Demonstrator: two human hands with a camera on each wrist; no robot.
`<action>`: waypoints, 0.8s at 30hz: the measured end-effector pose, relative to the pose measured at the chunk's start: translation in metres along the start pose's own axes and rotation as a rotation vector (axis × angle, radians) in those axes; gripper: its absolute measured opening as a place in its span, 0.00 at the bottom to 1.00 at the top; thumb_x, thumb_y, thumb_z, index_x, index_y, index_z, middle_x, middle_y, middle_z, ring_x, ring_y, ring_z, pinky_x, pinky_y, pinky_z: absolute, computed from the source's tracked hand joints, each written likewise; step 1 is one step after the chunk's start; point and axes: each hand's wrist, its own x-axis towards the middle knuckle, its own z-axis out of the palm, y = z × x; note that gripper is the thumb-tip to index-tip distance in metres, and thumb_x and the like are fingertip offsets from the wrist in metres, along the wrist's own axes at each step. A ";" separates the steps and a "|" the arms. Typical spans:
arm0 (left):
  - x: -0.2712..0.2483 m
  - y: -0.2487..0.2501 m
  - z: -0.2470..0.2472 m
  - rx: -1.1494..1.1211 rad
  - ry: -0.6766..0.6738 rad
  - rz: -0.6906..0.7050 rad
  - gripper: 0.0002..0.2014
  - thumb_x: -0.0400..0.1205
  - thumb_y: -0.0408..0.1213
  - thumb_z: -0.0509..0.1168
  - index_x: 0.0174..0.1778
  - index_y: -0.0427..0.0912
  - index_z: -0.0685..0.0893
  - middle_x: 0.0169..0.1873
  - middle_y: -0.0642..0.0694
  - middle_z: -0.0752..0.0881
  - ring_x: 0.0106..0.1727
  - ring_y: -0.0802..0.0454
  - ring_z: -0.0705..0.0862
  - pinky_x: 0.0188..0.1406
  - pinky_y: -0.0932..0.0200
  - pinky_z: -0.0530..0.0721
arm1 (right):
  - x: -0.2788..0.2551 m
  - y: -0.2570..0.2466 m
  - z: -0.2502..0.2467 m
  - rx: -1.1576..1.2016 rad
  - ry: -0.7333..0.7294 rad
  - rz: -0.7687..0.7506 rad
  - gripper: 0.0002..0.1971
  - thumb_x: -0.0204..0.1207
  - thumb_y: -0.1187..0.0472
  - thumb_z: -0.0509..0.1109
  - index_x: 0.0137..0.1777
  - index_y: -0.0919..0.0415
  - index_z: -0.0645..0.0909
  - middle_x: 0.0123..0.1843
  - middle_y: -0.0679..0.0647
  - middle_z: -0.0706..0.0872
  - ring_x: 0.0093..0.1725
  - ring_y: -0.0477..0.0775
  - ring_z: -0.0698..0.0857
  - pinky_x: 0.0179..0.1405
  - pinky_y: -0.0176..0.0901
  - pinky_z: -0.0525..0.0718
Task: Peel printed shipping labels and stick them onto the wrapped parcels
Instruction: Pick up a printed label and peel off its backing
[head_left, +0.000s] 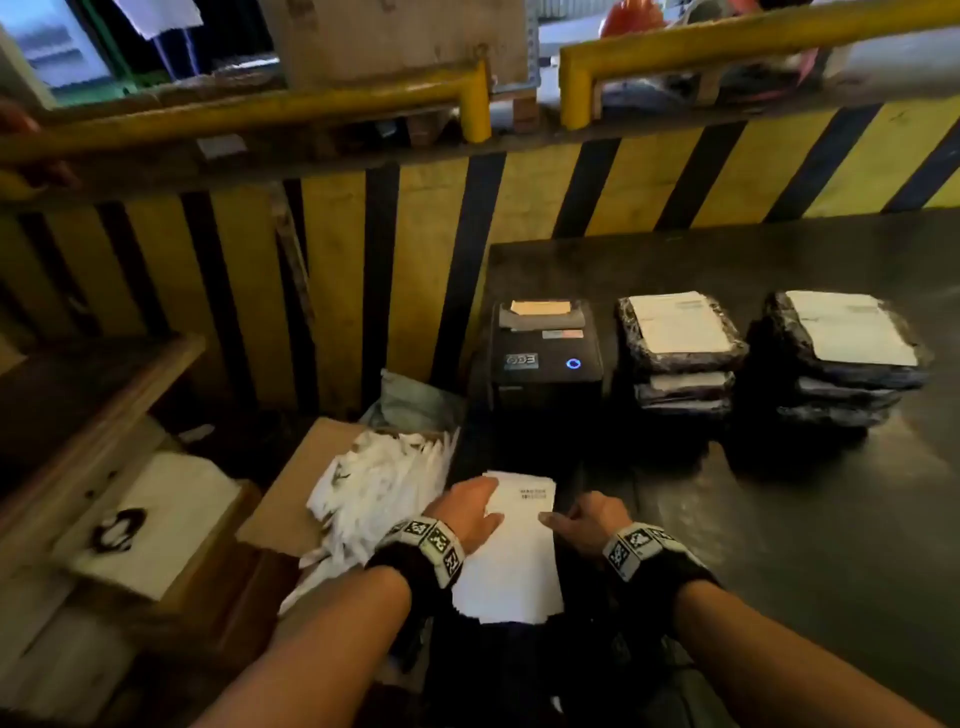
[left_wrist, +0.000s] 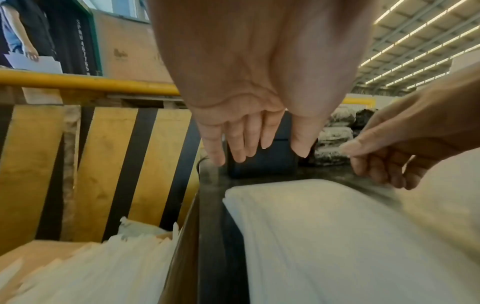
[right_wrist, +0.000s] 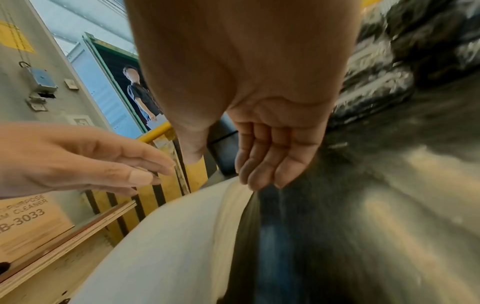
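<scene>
label stack (head_left: 511, 551): white pile at the near edge of the dark table (head_left: 810, 519), straight in front of the label printer (head_left: 545, 358) on the near side. Long axis runs from the person toward the printer.

left hand (head_left: 470, 512): fingers straight and relaxed, holding nothing, over the stack's left edge at the printer end. Left wrist cam shows the fingertips (left_wrist: 240, 156) clear of the paper.

right hand (head_left: 587, 519): on the stack's right side, fingers loosely bent down, tips right at the long right edge. Looks like it's feeling for the top sheet, but the blur means I can't tell if it's pinching anything yet.

which hand is nearer: right one, I'd say. The edge it needs sits directly under its fingertips (right_wrist: 255, 181).

parcels (head_left: 680, 353): two stacks of black-wrapped ones right of the printer, well beyond the hands; top ones already carry white labels.

scrap box (head_left: 374, 493): cardboard box of white strips, left of the printer, down off the table.

next move: lift one label off that right edge, then a long reach to the parcels.
</scene>
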 end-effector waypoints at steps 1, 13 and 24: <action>0.000 0.000 0.005 0.010 -0.036 -0.007 0.27 0.85 0.44 0.58 0.80 0.40 0.62 0.78 0.41 0.67 0.76 0.44 0.70 0.75 0.52 0.69 | 0.005 -0.001 0.006 0.023 -0.047 0.015 0.25 0.75 0.36 0.64 0.45 0.61 0.85 0.49 0.59 0.88 0.56 0.58 0.86 0.44 0.42 0.78; 0.001 -0.009 0.025 0.069 -0.085 -0.019 0.26 0.86 0.46 0.56 0.78 0.39 0.64 0.79 0.42 0.65 0.78 0.45 0.67 0.78 0.50 0.65 | 0.025 0.016 0.030 0.309 -0.041 0.083 0.18 0.80 0.49 0.64 0.47 0.66 0.85 0.42 0.58 0.83 0.42 0.54 0.80 0.41 0.39 0.74; 0.009 0.028 -0.016 -0.507 0.101 0.035 0.19 0.86 0.48 0.55 0.70 0.44 0.74 0.64 0.41 0.82 0.63 0.44 0.82 0.65 0.47 0.79 | -0.015 0.046 -0.023 0.840 0.071 -0.244 0.07 0.74 0.66 0.73 0.48 0.54 0.85 0.53 0.62 0.89 0.52 0.60 0.88 0.56 0.57 0.86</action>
